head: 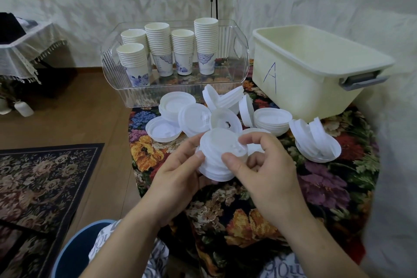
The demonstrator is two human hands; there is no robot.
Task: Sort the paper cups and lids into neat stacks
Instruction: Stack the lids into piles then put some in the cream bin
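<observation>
Cups were already stacked in the clear tray beyond the hands, but loose lids littered the desk just past them while left hand and right hand gripped a small lid stack.

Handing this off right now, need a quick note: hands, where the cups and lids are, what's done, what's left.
Left hand and right hand: both grip one small stack of white lids above the floral tablecloth.
Cups: five stacks of paper cups stand upright in the clear ribbed bin. That part looks done.
Lids: loose lids and short stacks lie scattered and tilted between the bin and the hands.
Cream tub marked A: inside not visible.
Left: gather the scattered lids into neat stacks.
</observation>
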